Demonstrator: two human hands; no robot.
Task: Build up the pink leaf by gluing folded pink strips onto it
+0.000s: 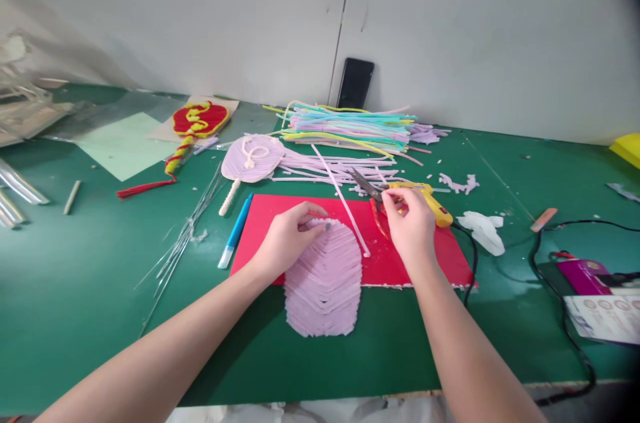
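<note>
At far left, clear plastic packaging (25, 106) sits on the green table (95, 289); its contents cannot be made out. Next come a pale green sheet (119, 146), a red-and-yellow fan (213, 119) with red tassel, thin wires (186, 236), a lilac fan (253, 157) and a blue pen (236, 231).

The left hand (293, 239) pinches the top edge of a lilac oval piece (324, 283), which overlaps the front edge of the red board (387, 269). A loose lilac strip (343, 203) lies just beside its right edge. Behind, a multicoloured bundle of stems (350, 126) lies before a leaning phone (356, 83).

The right hand (413, 219) partly covers the scissors (367, 184) and the yellow glue gun (440, 208); its fingertips are drawn narrowly together, but whether they grip anything cannot be told. Further right: crumpled tissue (485, 233), black cable (565, 319), purple box (583, 275).
</note>
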